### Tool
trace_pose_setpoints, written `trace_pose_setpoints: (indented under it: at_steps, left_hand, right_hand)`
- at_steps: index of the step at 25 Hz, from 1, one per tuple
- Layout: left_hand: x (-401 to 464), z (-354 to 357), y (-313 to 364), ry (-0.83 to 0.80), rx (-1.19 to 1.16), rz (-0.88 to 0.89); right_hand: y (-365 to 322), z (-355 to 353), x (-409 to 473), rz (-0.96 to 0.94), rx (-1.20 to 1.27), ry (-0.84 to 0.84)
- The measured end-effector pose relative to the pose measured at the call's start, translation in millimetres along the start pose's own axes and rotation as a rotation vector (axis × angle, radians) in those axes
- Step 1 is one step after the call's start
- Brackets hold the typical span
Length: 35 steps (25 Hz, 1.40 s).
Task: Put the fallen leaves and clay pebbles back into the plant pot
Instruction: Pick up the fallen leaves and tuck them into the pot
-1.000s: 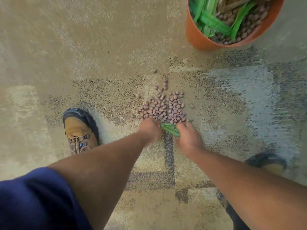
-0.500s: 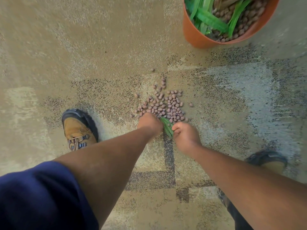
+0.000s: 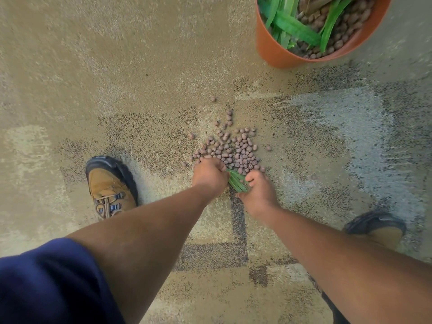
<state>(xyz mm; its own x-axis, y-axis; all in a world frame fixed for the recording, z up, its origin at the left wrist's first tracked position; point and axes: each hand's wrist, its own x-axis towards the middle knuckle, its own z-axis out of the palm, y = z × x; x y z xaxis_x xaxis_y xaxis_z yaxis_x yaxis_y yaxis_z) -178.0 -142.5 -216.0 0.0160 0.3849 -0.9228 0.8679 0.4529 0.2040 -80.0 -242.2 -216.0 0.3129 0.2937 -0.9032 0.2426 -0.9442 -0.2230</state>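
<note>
A heap of brown clay pebbles (image 3: 233,150) lies spilled on the carpet, with a few strays above it. At its near edge, between my hands, lies a small bunch of green leaves (image 3: 236,181). My left hand (image 3: 209,175) is a closed fist at the heap's lower left; the leaf tips reach its fingers, and what it holds is hidden. My right hand (image 3: 258,191) curls around the other end of the leaves, thumb above and fingers below. The orange plant pot (image 3: 271,49) stands at the upper right, holding green leaves and pebbles.
I stand on a patterned beige and grey carpet (image 3: 117,78). My tan shoe (image 3: 109,188) is planted left of the heap, and the other shoe (image 3: 376,228) sits at the right edge. A dark blue sleeve (image 3: 46,281) fills the lower left corner.
My right hand has closed in on the leaves and drawn toward the left hand. The left fist has stayed at the heap's edge. The view has shifted slightly.
</note>
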Motion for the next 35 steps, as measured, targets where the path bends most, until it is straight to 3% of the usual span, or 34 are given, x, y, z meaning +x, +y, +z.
trace_pose_setpoints:
  at_steps: [8, 13, 17, 21, 25, 27, 29, 32, 35]
  left_hand:
    - [-9, -35, 40, -0.021, -0.023, -0.036]
    - [-10, -59, 82, -0.075, 0.084, -0.018]
    - [-16, -80, 119, -0.142, -0.046, 0.03]
    - [-39, -105, 173, -0.058, -0.297, 0.273]
    - [-44, -115, 217, 0.129, -0.539, 0.728]
    - [-32, -111, 225, 0.343, -0.366, 0.885]
    - [-20, -107, 221, 0.469, -0.055, 0.933]
    - [-8, -103, 197, 0.406, 0.329, 0.955]
    - [-3, -101, 175, 0.301, 0.461, 1.007]
  right_hand:
    - [-21, -21, -13, 0.03, 0.095, 0.006]
    - [-50, -32, -26, -0.13, -0.029, 0.052]
    - [-79, -58, -34, -0.315, 0.152, 0.179]
    - [-117, -113, -36, -0.501, 0.271, 0.395]
    - [-152, -182, -20, -0.705, 0.261, 0.662]
    - [-167, -205, -3, -0.677, 0.182, 0.74]
    - [-178, -212, 10, -0.651, 0.087, 0.743]
    - [-181, -200, 18, -0.561, -0.12, 0.593]
    - [-170, -191, 17, -0.589, -0.185, 0.588]
